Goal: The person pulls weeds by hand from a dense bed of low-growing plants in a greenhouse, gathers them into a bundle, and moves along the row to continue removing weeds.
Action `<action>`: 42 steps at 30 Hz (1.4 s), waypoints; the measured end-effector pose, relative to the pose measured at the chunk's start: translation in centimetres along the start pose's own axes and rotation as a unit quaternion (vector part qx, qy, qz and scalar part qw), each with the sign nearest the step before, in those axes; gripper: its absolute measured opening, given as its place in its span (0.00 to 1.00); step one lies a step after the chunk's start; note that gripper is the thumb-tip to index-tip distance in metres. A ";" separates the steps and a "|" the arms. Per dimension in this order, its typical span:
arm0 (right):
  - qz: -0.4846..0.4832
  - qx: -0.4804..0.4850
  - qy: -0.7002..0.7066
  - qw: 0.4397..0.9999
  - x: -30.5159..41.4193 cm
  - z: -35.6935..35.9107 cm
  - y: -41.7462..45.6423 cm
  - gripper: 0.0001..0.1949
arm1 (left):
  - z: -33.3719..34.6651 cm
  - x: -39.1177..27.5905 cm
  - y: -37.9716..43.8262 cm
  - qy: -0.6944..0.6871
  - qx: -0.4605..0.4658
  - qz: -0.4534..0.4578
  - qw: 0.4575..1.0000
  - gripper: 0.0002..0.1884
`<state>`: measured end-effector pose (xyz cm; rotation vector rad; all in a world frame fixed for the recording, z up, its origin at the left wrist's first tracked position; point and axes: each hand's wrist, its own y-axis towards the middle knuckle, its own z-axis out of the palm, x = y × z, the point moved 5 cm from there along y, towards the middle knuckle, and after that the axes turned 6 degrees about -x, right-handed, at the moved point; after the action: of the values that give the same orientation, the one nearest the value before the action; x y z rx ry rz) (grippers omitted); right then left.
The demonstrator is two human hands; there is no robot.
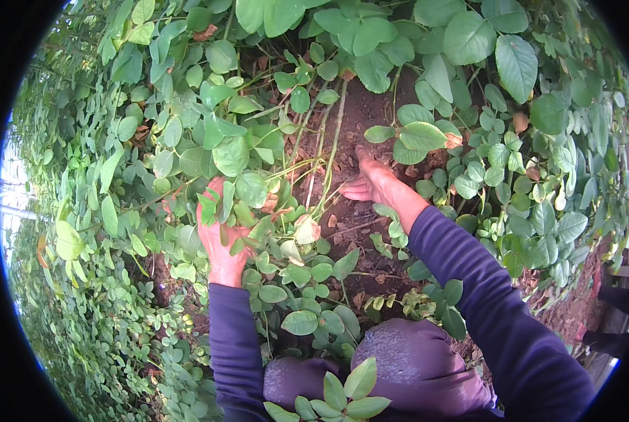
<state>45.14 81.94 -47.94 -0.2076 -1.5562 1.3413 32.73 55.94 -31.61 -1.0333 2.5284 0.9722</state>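
My left hand (pixel 222 240) is in among the leaves of a shrub that looks like a rose bush (pixel 251 192). Leaves cover its fingers, so whether it grips a stem is hidden. To the right, my right hand (pixel 372 182) is held low over bare brown soil (pixel 364 116). Its thumb stands apart from the fingers, which point left towards several long, thin stems (pixel 333 140) that lean up from the ground. Nothing shows in its palm. Between the hands hangs a pale, browning leaf (pixel 307 229).
Dense foliage (pixel 151 121) surrounds the soil gap, with large leaves (pixel 470 39) close overhead. Dry fallen leaves (pixel 380 278) litter the ground. My bent knees (pixel 409 358) are at the bottom, with a leafy sprig (pixel 341 395) before them. Dark shapes with reddish ends (pixel 609 343), unclear, lie far right.
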 end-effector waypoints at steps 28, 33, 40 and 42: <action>-0.190 -0.102 0.094 0.972 1.9 -10.1 -5.6 0.10 | -0.3 3.1 -0.6 -0.049 -0.015 -0.012 0.999 0.30; -0.475 -0.222 -0.192 0.829 4.5 -10.3 -12.9 0.18 | -1.0 4.1 -1.0 -0.071 -0.006 -0.033 0.997 0.30; -0.120 -0.075 0.196 0.970 -3.1 4.1 -2.2 0.13 | -0.4 2.9 -0.7 -0.100 0.040 -0.079 0.991 0.29; -0.091 -0.035 0.265 0.959 -3.4 8.7 -1.7 0.13 | -0.7 2.7 -1.2 -0.024 0.051 -0.053 0.997 0.29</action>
<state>40.87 73.48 -47.15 -0.4201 -1.1373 0.9811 31.67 53.42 -32.87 -1.0870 2.4297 0.8196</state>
